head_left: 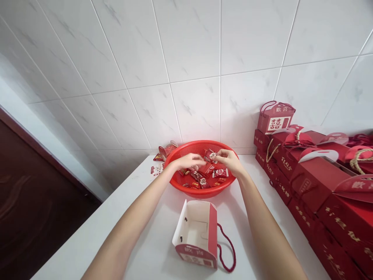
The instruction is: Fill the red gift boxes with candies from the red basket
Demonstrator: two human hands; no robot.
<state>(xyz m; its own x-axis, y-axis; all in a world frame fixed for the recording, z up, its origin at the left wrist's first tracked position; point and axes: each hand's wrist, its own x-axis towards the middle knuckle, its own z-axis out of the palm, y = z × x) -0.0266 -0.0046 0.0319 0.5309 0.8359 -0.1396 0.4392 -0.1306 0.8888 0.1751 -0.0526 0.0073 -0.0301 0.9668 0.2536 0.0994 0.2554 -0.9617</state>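
Note:
My left hand (190, 160) reaches over the left side of a red plastic basket (214, 193), its fingers stretched out above the packets. My right hand (230, 160) is over the basket's right side, thumb and fingertips closed on the edge of a red wrapped candy (210, 155). More red wrapped candies (220, 173) with white and gold print lie in the basket. In front of it stands an open gift box (196, 229), red outside and white inside, with a dark red cord handle (232, 256) lying to its right. No candies show inside the box.
Along the right side, red gift boxes (309, 182) are stacked, some with cord handles. A small finished box (275, 118) sits on the stack's far end. Behind the basket's left rim lie red packets (167, 150). A tiled wall (195, 109) borders the white table (140, 206).

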